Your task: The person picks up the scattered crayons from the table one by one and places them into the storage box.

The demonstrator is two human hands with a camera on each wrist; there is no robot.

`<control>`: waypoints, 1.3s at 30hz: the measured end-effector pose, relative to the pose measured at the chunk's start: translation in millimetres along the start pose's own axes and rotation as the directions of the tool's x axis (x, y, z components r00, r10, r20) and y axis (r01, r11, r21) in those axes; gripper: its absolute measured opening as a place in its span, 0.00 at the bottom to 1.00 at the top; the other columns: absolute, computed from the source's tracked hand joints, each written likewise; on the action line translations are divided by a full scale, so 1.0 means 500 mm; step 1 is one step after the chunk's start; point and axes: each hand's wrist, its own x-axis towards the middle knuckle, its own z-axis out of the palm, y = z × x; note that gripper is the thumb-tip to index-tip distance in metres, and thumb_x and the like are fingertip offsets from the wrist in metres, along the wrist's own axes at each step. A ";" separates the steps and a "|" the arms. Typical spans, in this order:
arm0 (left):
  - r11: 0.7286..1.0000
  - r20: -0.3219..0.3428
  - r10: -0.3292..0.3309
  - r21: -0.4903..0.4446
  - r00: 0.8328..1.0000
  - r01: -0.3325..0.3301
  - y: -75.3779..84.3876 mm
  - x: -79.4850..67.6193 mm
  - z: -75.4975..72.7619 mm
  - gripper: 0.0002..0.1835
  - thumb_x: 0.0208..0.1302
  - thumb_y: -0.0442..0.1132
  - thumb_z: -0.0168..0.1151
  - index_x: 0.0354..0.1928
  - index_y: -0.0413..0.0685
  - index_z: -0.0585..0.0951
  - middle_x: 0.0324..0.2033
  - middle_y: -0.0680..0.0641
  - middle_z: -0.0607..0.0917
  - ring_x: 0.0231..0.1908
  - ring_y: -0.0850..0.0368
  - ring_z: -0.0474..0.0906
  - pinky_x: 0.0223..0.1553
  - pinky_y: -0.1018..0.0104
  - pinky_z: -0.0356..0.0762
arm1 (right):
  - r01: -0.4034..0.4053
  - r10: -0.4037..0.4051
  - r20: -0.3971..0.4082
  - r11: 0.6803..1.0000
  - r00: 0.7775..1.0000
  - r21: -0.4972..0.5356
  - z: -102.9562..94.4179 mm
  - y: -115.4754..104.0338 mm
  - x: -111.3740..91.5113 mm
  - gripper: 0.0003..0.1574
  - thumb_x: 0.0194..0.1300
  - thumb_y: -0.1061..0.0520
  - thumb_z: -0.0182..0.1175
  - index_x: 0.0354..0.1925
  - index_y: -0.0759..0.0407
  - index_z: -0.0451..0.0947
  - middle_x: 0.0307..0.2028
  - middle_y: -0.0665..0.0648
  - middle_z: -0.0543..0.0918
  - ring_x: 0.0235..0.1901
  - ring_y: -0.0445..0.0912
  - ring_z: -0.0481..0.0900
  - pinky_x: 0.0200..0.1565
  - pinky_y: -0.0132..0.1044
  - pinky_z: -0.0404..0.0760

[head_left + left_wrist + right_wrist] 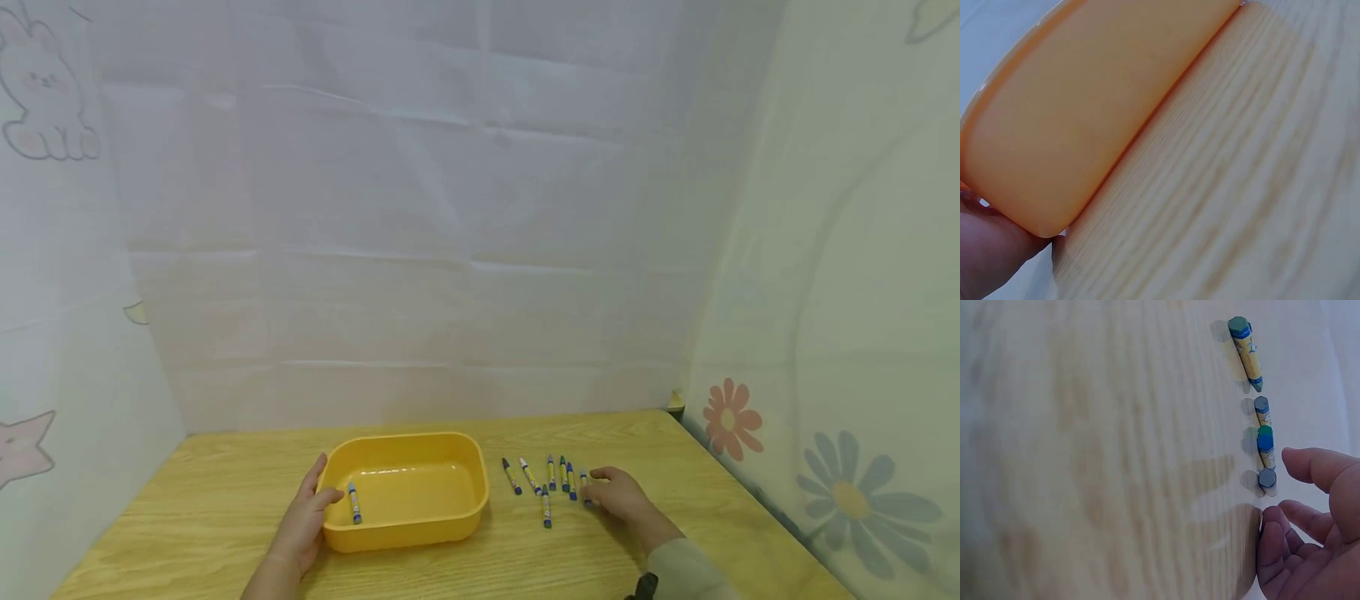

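My left hand (pixel 302 522) grips the left side of a yellow plastic basin (pixel 408 534), its thumb over the rim. In the left wrist view, part of that hand (pixel 994 253) shows at the corner of the basin (pixel 1079 119). One crayon (pixel 355 503) lies inside the basin near its left wall. My right hand (pixel 621 497) is beside the rightmost crayon (pixel 584 487) of a loose group on the table. In the right wrist view, the thumb and fingers of that hand (pixel 1319 534) stand apart, with the grey-ended crayon (pixel 1267 479) just beyond them.
Several more crayons, among them a green one (pixel 547 507) and a blue one (pixel 572 482), lie right of the basin on the wooden table (pixel 187 533). A pale hanging sheet (pixel 450 250) stands behind the table, with printed sheets at both sides.
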 end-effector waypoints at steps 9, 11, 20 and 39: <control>1.000 -0.013 -0.003 0.015 1.000 0.003 -0.002 -0.001 -0.004 0.43 0.70 0.33 0.42 0.77 0.55 0.31 0.76 0.34 0.33 0.75 0.31 0.41 0.72 0.39 0.52 | 0.027 -0.026 0.017 0.995 1.000 -0.098 0.005 -0.016 0.002 0.35 0.50 0.62 0.62 0.57 0.76 0.73 0.56 0.74 0.77 0.51 0.61 0.75 0.55 0.53 0.77; 1.000 -0.012 -0.004 0.009 1.000 0.005 -0.002 -0.002 -0.004 0.43 0.70 0.33 0.42 0.78 0.55 0.31 0.76 0.34 0.33 0.75 0.31 0.41 0.72 0.39 0.52 | 0.040 -0.040 0.008 0.993 0.999 -0.109 0.006 -0.015 0.004 0.34 0.48 0.65 0.59 0.56 0.77 0.74 0.51 0.72 0.80 0.43 0.56 0.75 0.46 0.46 0.78; 1.000 -0.009 -0.003 -0.001 1.000 0.003 -0.004 -0.005 -0.005 0.43 0.70 0.33 0.42 0.77 0.53 0.30 0.76 0.33 0.33 0.74 0.30 0.41 0.71 0.38 0.52 | 0.022 -0.022 0.016 1.000 1.000 0.023 -0.002 -0.005 0.008 0.35 0.52 0.65 0.53 0.60 0.76 0.70 0.51 0.70 0.79 0.42 0.53 0.72 0.40 0.38 0.74; 1.000 -0.018 0.014 -0.002 1.000 -0.014 -0.003 0.000 0.002 0.44 0.68 0.33 0.43 0.78 0.53 0.32 0.76 0.32 0.33 0.74 0.30 0.40 0.72 0.39 0.50 | 0.062 -0.131 0.118 0.883 0.984 0.466 0.007 -0.128 -0.011 0.32 0.71 0.59 0.50 0.70 0.69 0.61 0.49 0.60 0.75 0.29 0.41 0.69 0.28 0.29 0.73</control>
